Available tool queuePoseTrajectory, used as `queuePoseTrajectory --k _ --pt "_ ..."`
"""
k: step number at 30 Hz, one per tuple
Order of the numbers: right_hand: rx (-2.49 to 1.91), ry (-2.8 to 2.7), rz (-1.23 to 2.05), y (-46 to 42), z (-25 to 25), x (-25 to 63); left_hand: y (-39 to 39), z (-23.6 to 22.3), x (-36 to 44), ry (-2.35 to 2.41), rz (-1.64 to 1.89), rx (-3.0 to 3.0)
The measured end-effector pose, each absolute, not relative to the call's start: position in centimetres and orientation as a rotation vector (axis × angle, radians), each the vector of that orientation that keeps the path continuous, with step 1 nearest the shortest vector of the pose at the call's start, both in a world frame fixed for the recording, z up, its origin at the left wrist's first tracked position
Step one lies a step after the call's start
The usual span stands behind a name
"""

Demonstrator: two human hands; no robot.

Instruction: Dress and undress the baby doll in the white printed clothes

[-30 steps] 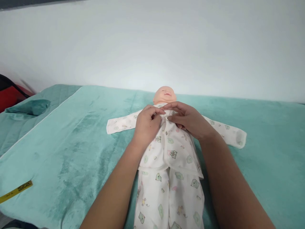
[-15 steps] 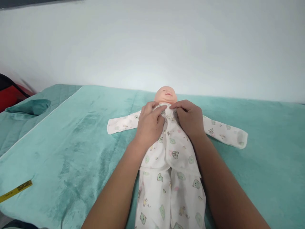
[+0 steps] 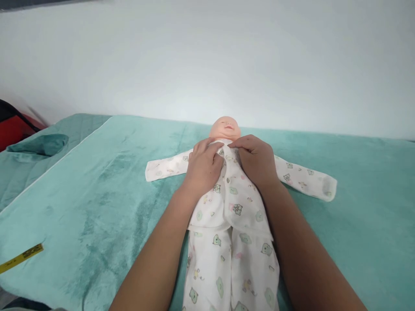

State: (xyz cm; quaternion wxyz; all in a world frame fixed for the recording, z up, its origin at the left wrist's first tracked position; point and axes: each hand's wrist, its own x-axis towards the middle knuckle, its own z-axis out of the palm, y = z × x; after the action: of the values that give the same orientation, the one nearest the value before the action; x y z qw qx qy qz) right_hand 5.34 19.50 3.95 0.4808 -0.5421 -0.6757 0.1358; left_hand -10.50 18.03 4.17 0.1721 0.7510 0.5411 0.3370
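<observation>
Left hand and right hand both up on the doll's shirt, can't really tell if they're pinching it.

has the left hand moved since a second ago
Yes, slightly: judged against the wall, the left hand has shifted farther from the wearer, up the shirt, closer to the doll's head.
</observation>
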Motion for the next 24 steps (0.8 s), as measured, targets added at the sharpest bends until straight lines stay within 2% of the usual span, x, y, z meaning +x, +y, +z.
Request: queuePoseTrajectory --k 11,19,24 --pt "-1.45 -1.843 0.257 19.78 4.01 5.47 17.96 4.23 -10.73 1.454 1.002 2.049" --pt "-1.4 -1.723 0.492 19.94 4.24 5.44 18.06 4.14 -10.73 1.415 1.068 2.019" --pt "-1.417 -1.529 0.635 19.71 4.46 5.27 17.97 4.35 -10.76 1.43 0.969 2.084"
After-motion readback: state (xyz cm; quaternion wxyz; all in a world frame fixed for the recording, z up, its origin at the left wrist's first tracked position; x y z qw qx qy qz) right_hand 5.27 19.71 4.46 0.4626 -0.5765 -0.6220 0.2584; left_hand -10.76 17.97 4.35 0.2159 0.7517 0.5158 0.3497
